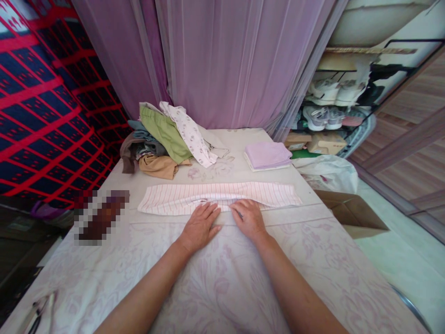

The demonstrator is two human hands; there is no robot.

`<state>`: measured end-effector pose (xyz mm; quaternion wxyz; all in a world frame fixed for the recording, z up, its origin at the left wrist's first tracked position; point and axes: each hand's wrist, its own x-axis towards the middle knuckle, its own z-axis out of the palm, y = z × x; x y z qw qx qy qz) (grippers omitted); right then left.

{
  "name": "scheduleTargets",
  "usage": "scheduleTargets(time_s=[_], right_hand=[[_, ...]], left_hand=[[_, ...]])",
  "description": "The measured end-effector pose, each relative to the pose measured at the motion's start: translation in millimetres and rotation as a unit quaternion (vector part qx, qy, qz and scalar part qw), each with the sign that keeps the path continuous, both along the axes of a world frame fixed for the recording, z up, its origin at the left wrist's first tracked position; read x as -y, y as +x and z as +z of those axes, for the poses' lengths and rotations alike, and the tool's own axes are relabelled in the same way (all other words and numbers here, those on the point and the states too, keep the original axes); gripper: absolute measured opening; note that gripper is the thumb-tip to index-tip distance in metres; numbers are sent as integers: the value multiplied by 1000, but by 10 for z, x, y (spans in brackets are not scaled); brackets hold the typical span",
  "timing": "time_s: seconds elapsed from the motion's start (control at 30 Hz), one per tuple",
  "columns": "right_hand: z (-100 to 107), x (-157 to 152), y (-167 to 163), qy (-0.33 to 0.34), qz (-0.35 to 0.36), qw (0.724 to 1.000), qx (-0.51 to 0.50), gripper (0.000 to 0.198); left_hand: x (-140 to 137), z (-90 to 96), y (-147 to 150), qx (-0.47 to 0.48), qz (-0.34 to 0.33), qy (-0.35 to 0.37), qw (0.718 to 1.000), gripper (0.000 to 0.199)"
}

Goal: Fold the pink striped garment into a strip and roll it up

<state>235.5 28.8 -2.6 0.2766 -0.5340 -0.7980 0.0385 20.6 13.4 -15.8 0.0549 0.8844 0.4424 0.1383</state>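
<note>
A white garment with pink stripes (222, 191) lies across the bed in a long, narrow strip. Its near edge is slightly bunched in the middle, and its exact kind is hard to tell. My left hand (201, 222) rests flat on that near edge with its fingers stretched out and the thumb apart. Just to its right, my right hand (249, 217) has curled fingers and pinches the same edge.
Loose clothes are heaped at the back left, with green trousers (165, 132) and a white patterned garment (189, 130) on top. A folded lilac cloth (267, 154) lies at the back right. Beyond the right edge are a cardboard box (351, 211) and a shoe rack.
</note>
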Motion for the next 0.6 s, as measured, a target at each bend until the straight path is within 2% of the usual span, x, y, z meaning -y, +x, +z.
scheduleTargets(time_s=[0.13, 0.3, 0.4, 0.5, 0.6], right_hand=[[45, -11, -64, -1, 1, 1000, 2, 21], [279, -189, -321, 8, 9, 1000, 14, 22], [407, -393, -542, -31, 40, 996, 69, 24], [470, -586, -679, -99, 68, 984, 135, 16], [491, -688, -705, -108, 67, 981, 150, 20]], left_hand=[[22, -1, 4, -11, 15, -12, 1000, 53], [29, 20, 17, 1, 14, -6, 1000, 52], [26, 65, 0, 22, 2, -3, 1000, 50], [34, 110, -53, 60, 1, 0, 998, 48], [62, 132, -108, 81, 29, 10, 996, 44]])
